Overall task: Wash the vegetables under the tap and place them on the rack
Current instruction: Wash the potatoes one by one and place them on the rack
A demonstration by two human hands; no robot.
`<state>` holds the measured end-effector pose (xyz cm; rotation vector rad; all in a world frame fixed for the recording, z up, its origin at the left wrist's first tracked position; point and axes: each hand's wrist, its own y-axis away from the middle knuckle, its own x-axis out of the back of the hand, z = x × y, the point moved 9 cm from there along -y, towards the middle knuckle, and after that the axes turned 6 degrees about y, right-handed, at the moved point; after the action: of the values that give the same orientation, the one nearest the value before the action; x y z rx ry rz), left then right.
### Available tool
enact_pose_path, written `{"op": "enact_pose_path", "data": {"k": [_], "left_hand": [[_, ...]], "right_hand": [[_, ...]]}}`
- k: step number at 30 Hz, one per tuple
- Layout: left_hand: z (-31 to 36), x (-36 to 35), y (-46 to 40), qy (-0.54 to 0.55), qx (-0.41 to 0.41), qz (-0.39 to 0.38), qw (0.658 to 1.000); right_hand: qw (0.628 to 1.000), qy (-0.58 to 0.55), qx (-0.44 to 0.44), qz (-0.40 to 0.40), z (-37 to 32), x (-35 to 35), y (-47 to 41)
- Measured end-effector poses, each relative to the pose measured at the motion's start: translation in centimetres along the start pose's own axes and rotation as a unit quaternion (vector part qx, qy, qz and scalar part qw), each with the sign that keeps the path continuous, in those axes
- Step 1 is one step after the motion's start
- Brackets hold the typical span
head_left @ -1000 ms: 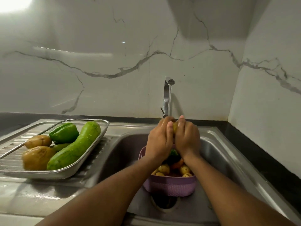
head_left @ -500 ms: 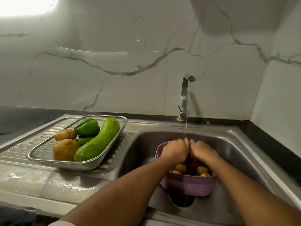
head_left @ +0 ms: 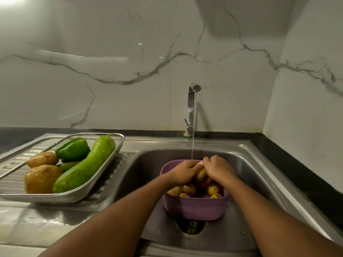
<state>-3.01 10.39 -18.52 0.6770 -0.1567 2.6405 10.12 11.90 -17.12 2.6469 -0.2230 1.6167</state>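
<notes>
Water runs from the steel tap (head_left: 193, 108) into the sink (head_left: 259, 175). A purple basket (head_left: 194, 208) stands over the drain with several small yellowish potatoes (head_left: 212, 190) and a reddish vegetable inside. My left hand (head_left: 182, 173) and my right hand (head_left: 218, 168) meet above the basket under the stream, both curled around one small yellow-green vegetable (head_left: 201, 174). On the drainboard to the left the metal rack (head_left: 104, 175) holds a long green gourd (head_left: 85, 166), a green bell pepper (head_left: 72, 149) and two large potatoes (head_left: 41, 179).
Marble wall panels close the back and right side. A dark counter strip (head_left: 300, 173) runs along the sink's right edge. The drain (head_left: 191, 227) shows just in front of the basket. The wet drainboard (head_left: 46, 219) lies in front of the rack.
Both hands have dropped from the spout's height down to the basket's rim, still holding the small vegetable. The running stream now shows above them. The camera view shifted.
</notes>
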Motion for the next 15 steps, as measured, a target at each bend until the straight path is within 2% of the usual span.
{"op": "enact_pose_path", "data": {"k": [3, 8, 11, 15], "left_hand": [[1.1, 1.0, 0.3, 0.020, -0.032, 0.004, 0.999], [0.7, 2.0, 0.5, -0.145, -0.004, 0.017, 0.989], [2.3, 3.1, 1.8, -0.235, -0.024, 0.069, 0.969], [5.3, 7.0, 4.9, -0.229, -0.059, 0.139, 0.962]], "right_hand": [[0.997, -0.079, 0.012, -0.009, -0.2, 0.3, -0.1], [0.994, -0.100, 0.009, -0.049, 0.3, -0.6, 0.7], [0.991, -0.108, 0.029, -0.068, -0.1, -1.3, 0.6], [0.987, -0.129, 0.055, -0.084, -0.6, -1.8, 0.7]]}}
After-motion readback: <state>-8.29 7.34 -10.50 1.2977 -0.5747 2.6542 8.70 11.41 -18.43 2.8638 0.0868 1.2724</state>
